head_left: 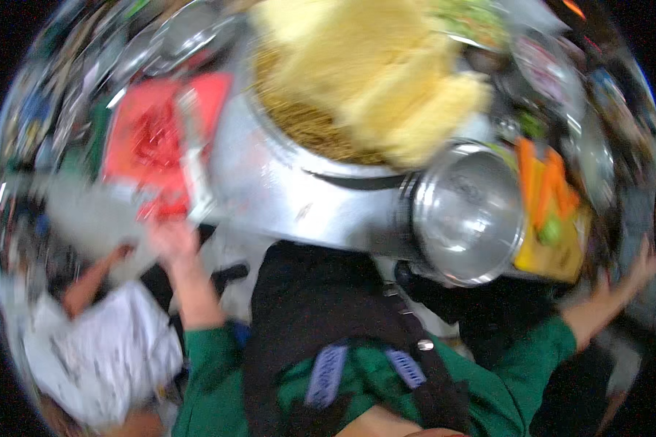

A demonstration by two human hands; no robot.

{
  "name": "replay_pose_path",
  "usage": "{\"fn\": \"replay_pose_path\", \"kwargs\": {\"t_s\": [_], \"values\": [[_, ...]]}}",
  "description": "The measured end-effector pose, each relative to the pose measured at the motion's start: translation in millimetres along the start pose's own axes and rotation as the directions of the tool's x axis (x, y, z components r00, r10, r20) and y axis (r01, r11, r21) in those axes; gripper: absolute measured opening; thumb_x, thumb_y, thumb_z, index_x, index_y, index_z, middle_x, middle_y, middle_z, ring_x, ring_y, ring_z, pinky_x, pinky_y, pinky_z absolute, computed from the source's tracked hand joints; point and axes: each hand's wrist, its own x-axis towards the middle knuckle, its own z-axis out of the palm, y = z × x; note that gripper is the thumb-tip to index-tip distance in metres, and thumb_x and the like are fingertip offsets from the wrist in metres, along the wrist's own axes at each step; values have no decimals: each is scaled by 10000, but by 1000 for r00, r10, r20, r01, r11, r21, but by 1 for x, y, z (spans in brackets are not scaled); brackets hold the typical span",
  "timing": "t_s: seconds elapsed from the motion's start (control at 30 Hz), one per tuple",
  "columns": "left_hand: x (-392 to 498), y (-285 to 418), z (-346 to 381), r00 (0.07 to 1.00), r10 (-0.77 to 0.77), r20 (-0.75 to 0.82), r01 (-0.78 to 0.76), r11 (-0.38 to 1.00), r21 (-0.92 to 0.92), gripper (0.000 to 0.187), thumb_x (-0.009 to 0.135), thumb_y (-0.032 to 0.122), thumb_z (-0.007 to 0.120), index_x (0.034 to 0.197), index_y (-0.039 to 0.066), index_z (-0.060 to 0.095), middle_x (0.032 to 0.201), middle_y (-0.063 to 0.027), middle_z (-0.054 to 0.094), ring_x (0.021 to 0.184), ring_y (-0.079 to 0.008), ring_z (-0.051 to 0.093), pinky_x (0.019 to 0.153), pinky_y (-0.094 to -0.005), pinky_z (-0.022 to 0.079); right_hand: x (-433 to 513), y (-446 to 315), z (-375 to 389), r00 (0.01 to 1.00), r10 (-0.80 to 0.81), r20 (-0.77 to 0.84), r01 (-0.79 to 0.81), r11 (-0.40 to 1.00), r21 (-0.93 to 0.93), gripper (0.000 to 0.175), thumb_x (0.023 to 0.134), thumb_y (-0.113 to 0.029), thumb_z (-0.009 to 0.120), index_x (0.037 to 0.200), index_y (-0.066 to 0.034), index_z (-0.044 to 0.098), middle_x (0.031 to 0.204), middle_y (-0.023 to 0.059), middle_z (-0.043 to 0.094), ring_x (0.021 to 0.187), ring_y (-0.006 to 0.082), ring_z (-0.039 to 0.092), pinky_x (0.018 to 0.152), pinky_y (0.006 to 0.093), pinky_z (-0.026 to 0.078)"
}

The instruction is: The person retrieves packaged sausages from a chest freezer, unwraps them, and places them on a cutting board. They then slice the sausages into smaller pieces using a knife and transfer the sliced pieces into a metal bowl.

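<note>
My left hand [176, 243] is blurred at the table's near edge, by the lower end of a red cutting board [125, 104]. Red sliced food [155, 136] lies on that board beside a long knife [194, 158]. Small red pieces [164, 206] show just beyond my fingertips; whether I hold any is unclear. My right hand [614, 297] reaches out to the far right, thumb and fingers apart, with nothing visible in it. It is past a yellow cutting board [560, 259] that carries orange carrot pieces [543, 175] and a green piece [550, 229].
A large round metal pan [328, 166] holds brown noodle-like strands [311, 128] under thick yellow layers [382, 71]. An empty-looking metal bowl [470, 213] stands at the steel table's [284, 213] near edge. Chopped greens [475, 24] are behind. Another person in white [109, 349] is at left.
</note>
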Motion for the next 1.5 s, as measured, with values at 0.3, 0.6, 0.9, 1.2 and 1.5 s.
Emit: {"fn": "replay_pose_path", "kwargs": {"t_s": [0.3,0.6,0.9,1.2,1.5], "values": [[-4,52,12,975,117,-189,-109,992,56,307,898,2,490,1183,87,415,1065,-88,522,1128,-361,537,926,-646,456,-209,-419,14,430,-675,599,55,682,729,259,899,-86,572,1123,41,595,1077,129,623,996,212,594,887,311,456],[91,101,-67,999,-42,9,29,820,572,688,872,-47,511,1454,138,195,1237,-166,406,1003,-294,599,707,-347,574,-506,-743,75,83,-740,667,-174,649,741,486,800,-115,692,1229,-14,485,1114,192,528,933,333,595,801,381,504],[171,56,-45,831,-18,555,-552,-147,821,569,871,230,573,1403,125,404,1421,-200,284,1307,-492,231,1049,-609,226,-562,-819,101,177,-434,883,-203,862,464,737,722,-62,614,1364,-30,255,1103,334,528,1012,490,560,875,488,460],[201,34,-45,788,15,615,-593,-253,765,912,683,393,758,1460,182,329,1415,-253,237,1337,-587,28,1059,-694,157,-564,-849,95,-256,-448,857,-610,763,216,641,807,-90,637,1294,-57,222,889,292,602,763,403,652,627,464,515],[291,79,-57,670,-193,717,-741,-125,660,827,743,287,716,1458,151,324,1422,-318,231,1357,-554,90,1114,-572,189,-596,-925,119,-34,-623,781,-567,655,498,666,846,-136,639,1346,-112,200,738,161,565,485,197,556,404,349,442]]}}
